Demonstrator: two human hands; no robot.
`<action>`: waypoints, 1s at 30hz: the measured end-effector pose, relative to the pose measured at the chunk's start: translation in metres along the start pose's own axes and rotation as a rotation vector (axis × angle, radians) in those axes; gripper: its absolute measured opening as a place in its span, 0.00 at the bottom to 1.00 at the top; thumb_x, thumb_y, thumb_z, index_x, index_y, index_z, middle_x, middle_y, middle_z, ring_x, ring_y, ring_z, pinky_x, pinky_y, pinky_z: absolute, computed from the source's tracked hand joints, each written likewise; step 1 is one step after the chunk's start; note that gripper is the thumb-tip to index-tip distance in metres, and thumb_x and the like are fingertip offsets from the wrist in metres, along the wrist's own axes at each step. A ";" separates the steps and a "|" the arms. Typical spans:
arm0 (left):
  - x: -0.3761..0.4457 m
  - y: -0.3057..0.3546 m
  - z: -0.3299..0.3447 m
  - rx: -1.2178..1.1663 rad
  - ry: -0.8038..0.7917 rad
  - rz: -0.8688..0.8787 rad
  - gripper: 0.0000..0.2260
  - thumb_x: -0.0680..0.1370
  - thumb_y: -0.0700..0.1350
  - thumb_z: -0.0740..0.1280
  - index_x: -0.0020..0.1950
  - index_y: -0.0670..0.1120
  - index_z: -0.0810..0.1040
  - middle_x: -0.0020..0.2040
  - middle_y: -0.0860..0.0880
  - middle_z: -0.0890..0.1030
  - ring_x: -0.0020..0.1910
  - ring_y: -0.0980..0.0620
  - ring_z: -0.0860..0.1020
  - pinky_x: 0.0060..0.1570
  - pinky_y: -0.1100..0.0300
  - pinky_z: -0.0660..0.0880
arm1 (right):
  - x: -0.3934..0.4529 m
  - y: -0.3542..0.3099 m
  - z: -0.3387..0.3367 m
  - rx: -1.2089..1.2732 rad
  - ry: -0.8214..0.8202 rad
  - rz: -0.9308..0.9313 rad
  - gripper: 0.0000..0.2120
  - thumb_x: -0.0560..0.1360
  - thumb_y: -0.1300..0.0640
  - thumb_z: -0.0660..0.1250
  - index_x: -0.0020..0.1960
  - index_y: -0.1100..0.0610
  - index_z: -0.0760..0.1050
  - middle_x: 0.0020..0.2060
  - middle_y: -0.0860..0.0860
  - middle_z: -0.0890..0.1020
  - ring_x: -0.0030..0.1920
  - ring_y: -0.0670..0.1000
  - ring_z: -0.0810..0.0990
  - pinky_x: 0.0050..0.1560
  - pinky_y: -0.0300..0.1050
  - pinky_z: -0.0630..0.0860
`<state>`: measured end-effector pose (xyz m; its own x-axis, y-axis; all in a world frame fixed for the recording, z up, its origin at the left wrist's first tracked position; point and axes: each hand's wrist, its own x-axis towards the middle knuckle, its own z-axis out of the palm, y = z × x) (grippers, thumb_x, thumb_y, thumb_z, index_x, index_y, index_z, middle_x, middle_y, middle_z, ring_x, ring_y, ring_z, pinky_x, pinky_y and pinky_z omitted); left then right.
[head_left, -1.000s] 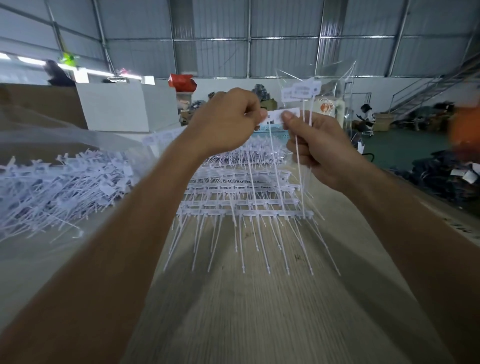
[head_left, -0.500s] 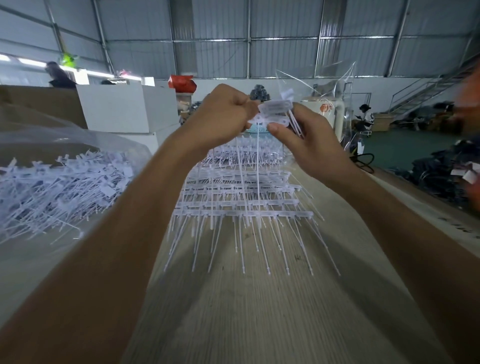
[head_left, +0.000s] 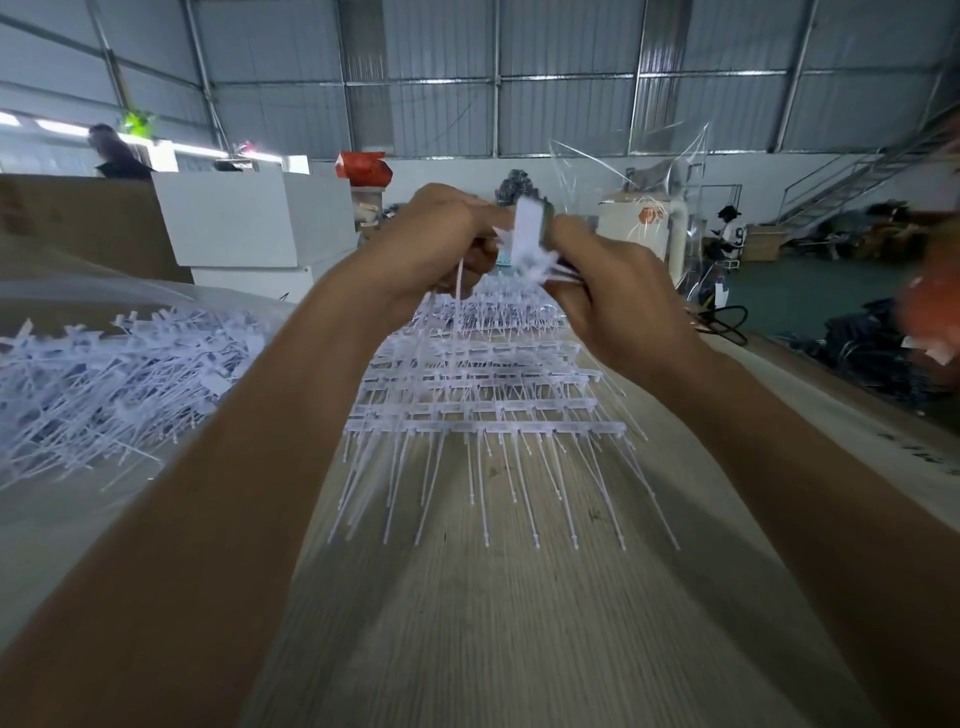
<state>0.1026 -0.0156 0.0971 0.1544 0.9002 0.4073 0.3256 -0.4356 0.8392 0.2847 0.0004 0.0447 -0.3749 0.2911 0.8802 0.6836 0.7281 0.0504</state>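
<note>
Both hands are raised over a wooden table. My right hand grips a small bunch of white plastic tag ties, their flat heads stacked and standing up between the two hands. My left hand has its fingers curled round thin tie tails that hang down from it. The bunch is blurred. Below the hands, rows of white tag ties lie side by side on the table, tails pointing toward me.
A loose heap of white ties lies at the left on clear plastic sheet. White boxes and a cardboard box stand behind it. A clear plastic bag rises behind the hands. The table's right edge borders the warehouse floor.
The hands have drawn closer together. The tie heads, held flat and spread a second ago, are now bunched upright between the hands, and the tails have swung toward my left hand.
</note>
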 end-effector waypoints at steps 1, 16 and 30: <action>0.000 0.001 0.001 0.011 -0.006 0.010 0.14 0.79 0.41 0.67 0.32 0.43 0.75 0.25 0.51 0.67 0.24 0.52 0.61 0.30 0.60 0.58 | 0.000 -0.002 0.000 0.032 0.001 0.012 0.12 0.79 0.55 0.64 0.57 0.64 0.75 0.36 0.51 0.78 0.32 0.53 0.72 0.31 0.42 0.61; -0.002 0.000 -0.001 0.257 -0.027 0.080 0.14 0.83 0.48 0.64 0.40 0.43 0.79 0.27 0.53 0.77 0.25 0.57 0.71 0.28 0.65 0.68 | 0.008 0.002 0.006 0.549 -0.022 0.497 0.16 0.87 0.52 0.52 0.55 0.62 0.72 0.30 0.48 0.78 0.27 0.42 0.72 0.32 0.39 0.69; 0.000 -0.003 -0.002 0.383 -0.136 0.115 0.13 0.82 0.33 0.61 0.59 0.42 0.82 0.46 0.47 0.84 0.36 0.64 0.79 0.38 0.63 0.76 | -0.004 0.018 0.012 0.037 0.129 0.336 0.12 0.82 0.54 0.55 0.64 0.49 0.58 0.46 0.56 0.83 0.38 0.62 0.80 0.36 0.61 0.79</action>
<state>0.0997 -0.0144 0.0947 0.3232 0.8494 0.4173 0.6182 -0.5234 0.5864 0.2907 0.0197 0.0365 -0.0494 0.4396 0.8969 0.7315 0.6273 -0.2672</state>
